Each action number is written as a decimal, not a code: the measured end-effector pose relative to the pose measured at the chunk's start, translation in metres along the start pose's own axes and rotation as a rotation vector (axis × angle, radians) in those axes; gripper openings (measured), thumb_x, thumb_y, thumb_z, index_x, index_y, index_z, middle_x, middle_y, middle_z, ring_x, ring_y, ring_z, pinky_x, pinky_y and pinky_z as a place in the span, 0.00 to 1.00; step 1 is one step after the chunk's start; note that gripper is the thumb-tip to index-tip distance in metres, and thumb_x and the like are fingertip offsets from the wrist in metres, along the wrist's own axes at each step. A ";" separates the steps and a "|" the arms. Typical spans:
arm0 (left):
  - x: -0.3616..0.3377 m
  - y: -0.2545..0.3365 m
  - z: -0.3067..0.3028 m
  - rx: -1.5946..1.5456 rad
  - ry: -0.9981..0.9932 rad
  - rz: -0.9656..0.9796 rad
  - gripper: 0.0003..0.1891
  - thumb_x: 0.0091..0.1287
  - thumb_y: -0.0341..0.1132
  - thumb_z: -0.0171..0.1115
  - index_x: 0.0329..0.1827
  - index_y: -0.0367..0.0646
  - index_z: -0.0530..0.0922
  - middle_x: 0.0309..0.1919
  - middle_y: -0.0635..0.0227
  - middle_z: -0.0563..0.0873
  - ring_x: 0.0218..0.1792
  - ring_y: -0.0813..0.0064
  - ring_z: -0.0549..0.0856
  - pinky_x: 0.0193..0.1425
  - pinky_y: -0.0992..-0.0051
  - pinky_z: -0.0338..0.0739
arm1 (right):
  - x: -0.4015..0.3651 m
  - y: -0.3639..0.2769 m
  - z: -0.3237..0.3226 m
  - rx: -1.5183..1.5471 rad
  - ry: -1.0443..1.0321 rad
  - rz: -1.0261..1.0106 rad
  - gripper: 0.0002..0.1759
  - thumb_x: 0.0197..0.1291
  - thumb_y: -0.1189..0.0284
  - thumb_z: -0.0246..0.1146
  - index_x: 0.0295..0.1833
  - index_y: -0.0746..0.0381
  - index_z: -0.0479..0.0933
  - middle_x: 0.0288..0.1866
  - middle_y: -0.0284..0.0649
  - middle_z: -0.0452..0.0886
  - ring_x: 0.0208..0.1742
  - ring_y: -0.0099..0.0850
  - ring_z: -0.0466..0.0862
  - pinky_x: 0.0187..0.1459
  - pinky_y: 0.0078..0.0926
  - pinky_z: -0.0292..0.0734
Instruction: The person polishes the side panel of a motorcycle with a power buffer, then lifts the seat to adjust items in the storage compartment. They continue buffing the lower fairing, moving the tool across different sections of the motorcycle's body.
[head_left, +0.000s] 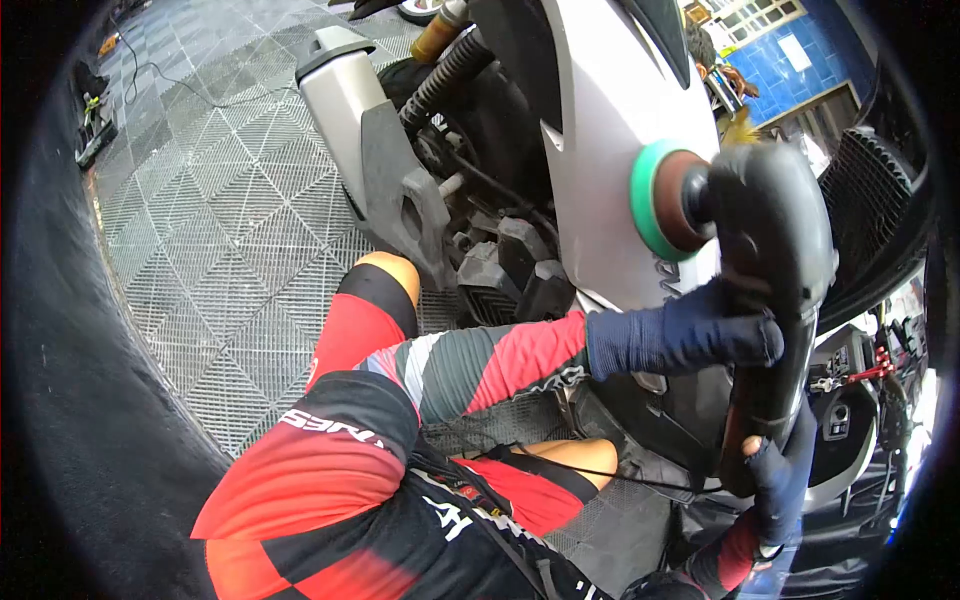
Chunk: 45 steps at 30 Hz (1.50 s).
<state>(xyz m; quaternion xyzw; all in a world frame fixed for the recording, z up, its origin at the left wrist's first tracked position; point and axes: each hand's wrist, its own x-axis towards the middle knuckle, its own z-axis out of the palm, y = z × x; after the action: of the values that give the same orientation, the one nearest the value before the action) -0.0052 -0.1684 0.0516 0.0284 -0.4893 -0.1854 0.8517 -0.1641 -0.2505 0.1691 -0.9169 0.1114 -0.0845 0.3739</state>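
A black power polisher has its green foam pad against the pale side panel of a scooter. The pad sits on a reddish-brown backing plate and looks to be touching the panel. My left hand, in a dark blue glove, is wrapped round the polisher's body just behind its head. Farther back, my right hand grips the handle end; it is gloved too, with one bare fingertip showing. A thin black cord runs near the handle's rear end.
The scooter's silver exhaust, shock spring and engine parts lie left of the panel. Grey grid floor tiles stretch behind. A black tyre is at right, and a cable crosses the floor.
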 end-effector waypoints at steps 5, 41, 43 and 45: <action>-0.001 -0.011 0.017 -0.084 -0.001 0.035 0.27 0.62 0.47 0.73 0.58 0.41 0.76 0.49 0.68 0.83 0.52 0.76 0.80 0.60 0.72 0.76 | -0.024 0.031 -0.018 0.015 0.127 0.064 0.62 0.37 0.46 0.80 0.72 0.70 0.61 0.60 0.49 0.79 0.57 0.36 0.80 0.59 0.36 0.74; 0.018 0.043 0.003 0.007 0.027 0.083 0.26 0.65 0.49 0.70 0.58 0.42 0.76 0.47 0.69 0.83 0.49 0.78 0.81 0.57 0.72 0.76 | 0.021 -0.040 0.002 0.008 0.040 -0.033 0.57 0.35 0.51 0.78 0.69 0.71 0.64 0.58 0.51 0.80 0.55 0.39 0.82 0.57 0.38 0.76; 0.020 0.043 -0.004 -0.006 0.085 0.132 0.26 0.65 0.50 0.70 0.57 0.42 0.77 0.47 0.69 0.83 0.49 0.79 0.80 0.57 0.72 0.76 | 0.025 -0.045 0.006 -0.022 0.014 -0.052 0.57 0.35 0.51 0.78 0.69 0.71 0.64 0.58 0.51 0.80 0.55 0.39 0.82 0.57 0.37 0.75; 0.018 0.051 -0.007 0.115 0.112 0.134 0.25 0.65 0.49 0.70 0.57 0.42 0.77 0.47 0.69 0.83 0.49 0.79 0.80 0.57 0.73 0.76 | 0.029 -0.048 0.004 -0.026 0.001 -0.035 0.57 0.35 0.51 0.78 0.69 0.70 0.64 0.57 0.51 0.80 0.55 0.39 0.82 0.57 0.36 0.75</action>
<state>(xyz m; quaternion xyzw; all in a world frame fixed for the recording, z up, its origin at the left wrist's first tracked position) 0.0237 -0.1285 0.0743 0.0548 -0.4516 -0.0980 0.8851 -0.1286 -0.2219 0.2018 -0.9233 0.0966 -0.0903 0.3605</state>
